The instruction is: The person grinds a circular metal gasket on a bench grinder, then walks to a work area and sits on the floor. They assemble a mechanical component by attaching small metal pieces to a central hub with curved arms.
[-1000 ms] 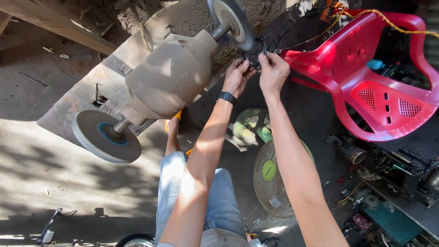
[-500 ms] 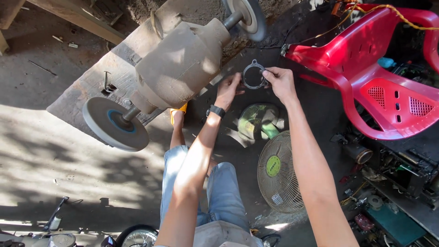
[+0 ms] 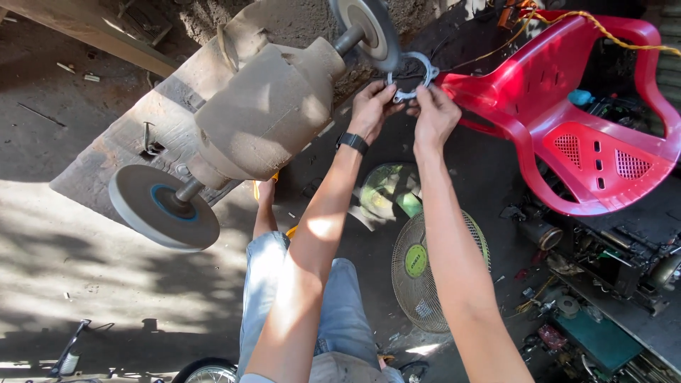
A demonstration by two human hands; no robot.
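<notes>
Hands (image 3: 404, 113) holding metal ring (image 3: 411, 76), grinder wheel (image 3: 369, 30) beside, red chair (image 3: 567, 120) behind

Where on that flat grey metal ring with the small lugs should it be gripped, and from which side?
Grip the flat grey metal ring on its lower arc, coming from below, as the left hand and right hand do. The band is thin and flat, so pinching it face to face probably suits best. The upper arc sits close to the bench grinder's grey wheel, so it is better left free.
</notes>
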